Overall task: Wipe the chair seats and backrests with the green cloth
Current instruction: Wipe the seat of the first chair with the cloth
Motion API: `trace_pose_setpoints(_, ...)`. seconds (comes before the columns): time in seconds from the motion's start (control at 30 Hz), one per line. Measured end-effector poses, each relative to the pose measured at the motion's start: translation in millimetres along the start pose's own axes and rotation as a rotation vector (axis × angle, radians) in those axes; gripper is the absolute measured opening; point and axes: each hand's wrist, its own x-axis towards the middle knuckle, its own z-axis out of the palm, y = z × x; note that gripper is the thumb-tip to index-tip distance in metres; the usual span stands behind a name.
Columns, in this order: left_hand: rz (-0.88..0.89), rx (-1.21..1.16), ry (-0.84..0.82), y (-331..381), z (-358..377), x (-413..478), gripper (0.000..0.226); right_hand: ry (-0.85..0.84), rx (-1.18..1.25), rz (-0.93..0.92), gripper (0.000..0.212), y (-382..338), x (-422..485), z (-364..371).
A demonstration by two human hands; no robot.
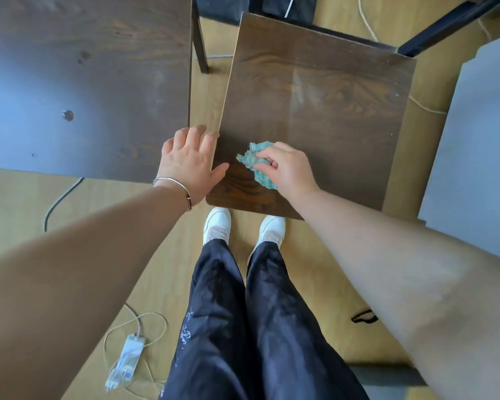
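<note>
A dark brown wooden chair seat point(315, 105) fills the middle of the view, seen from above. The green cloth point(254, 160) lies crumpled on its near left part. My right hand point(286, 166) grips the cloth and presses it on the seat. My left hand point(191, 160), with a thin bracelet at the wrist, holds the seat's left edge, fingers over the side and thumb on top. Faint pale streaks show on the seat beyond the cloth. No backrest is in sight.
A dark wooden table top point(84, 82) stands close on the left, its black leg point(201, 44) beside the chair. A grey surface point(479, 134) lies to the right. Cables and a white power strip point(127, 359) lie on the light wooden floor. My feet stand at the seat's front edge.
</note>
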Motion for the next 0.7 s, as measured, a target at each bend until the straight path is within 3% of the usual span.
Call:
trace_pose_setpoints(0.27,0.019,-0.001,-0.034,4,16,-32,0.059,-0.056,0.060,0.002,0.021,6,-84,37)
trace_pose_setpoints(0.47,0.030,0.026,-0.032,15,13,-34,0.059,-0.067,0.102,-0.024,0.024,3,-92,37)
trace_pose_setpoints(0.57,0.047,0.021,-0.019,21,8,-25,0.059,-0.005,0.136,-0.023,0.023,3,-78,20)
trace_pose_setpoints(0.7,0.013,0.050,0.020,30,1,-1,0.058,0.205,0.158,0.037,0.019,13,-25,-25)
